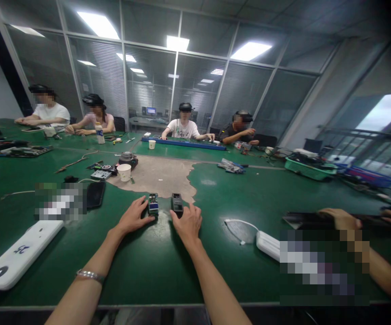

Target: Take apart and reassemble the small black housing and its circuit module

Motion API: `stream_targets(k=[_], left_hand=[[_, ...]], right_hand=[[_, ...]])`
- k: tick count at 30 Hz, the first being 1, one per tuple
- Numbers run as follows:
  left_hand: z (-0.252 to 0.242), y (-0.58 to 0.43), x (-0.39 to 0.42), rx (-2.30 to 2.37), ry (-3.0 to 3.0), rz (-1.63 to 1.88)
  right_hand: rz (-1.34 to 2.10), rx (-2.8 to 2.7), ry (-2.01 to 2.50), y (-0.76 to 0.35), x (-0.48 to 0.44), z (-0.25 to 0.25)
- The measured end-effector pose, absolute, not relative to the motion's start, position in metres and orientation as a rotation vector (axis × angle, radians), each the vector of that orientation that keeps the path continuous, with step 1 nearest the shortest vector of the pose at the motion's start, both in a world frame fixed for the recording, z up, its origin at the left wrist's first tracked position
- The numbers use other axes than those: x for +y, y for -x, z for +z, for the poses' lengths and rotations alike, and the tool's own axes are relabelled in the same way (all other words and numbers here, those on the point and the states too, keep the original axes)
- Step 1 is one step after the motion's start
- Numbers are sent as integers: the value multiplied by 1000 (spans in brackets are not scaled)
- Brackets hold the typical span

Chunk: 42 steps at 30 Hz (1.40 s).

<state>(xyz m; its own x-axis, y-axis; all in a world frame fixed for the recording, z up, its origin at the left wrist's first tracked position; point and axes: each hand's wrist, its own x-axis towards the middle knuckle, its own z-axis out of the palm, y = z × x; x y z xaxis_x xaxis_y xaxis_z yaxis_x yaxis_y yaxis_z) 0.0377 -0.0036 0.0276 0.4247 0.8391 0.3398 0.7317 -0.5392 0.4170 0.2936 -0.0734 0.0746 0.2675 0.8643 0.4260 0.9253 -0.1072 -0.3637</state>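
My left hand (135, 217) grips a small circuit board module (153, 207) by its left side and near end, thumb at the near edge. Green board and a little blue screen-like patch show on the module. A hand's width to the right, my right hand (188, 224) is closed on the near end of a black plastic casing (177, 201), which looks hollow with recesses on its upper face. Both pieces rest on the green tabletop (161, 266), apart from each other. The undersides of my fingers are hidden.
At left lie a white power strip (22, 253) and a dark phone-like slab (95, 195). A paper cup (124, 172) stands by loose electronic parts. On the right are a white cable (239, 225), a co-worker's hand (342, 221) and a green basket (310, 169). Several people sit across.
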Motion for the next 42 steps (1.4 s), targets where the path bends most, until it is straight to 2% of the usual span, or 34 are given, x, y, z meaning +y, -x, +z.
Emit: stream_targets(k=[25, 36, 42], left_hand=[[28, -35, -4, 1370, -2375, 829], [28, -37, -4, 1361, -2374, 849], [26, -37, -4, 1383, -2371, 845]], right_hand=[[-84, -1596, 1918, -296, -69, 59], [-54, -1549, 1658, -266, -64, 98], [29, -1556, 1640, -229, -61, 100]])
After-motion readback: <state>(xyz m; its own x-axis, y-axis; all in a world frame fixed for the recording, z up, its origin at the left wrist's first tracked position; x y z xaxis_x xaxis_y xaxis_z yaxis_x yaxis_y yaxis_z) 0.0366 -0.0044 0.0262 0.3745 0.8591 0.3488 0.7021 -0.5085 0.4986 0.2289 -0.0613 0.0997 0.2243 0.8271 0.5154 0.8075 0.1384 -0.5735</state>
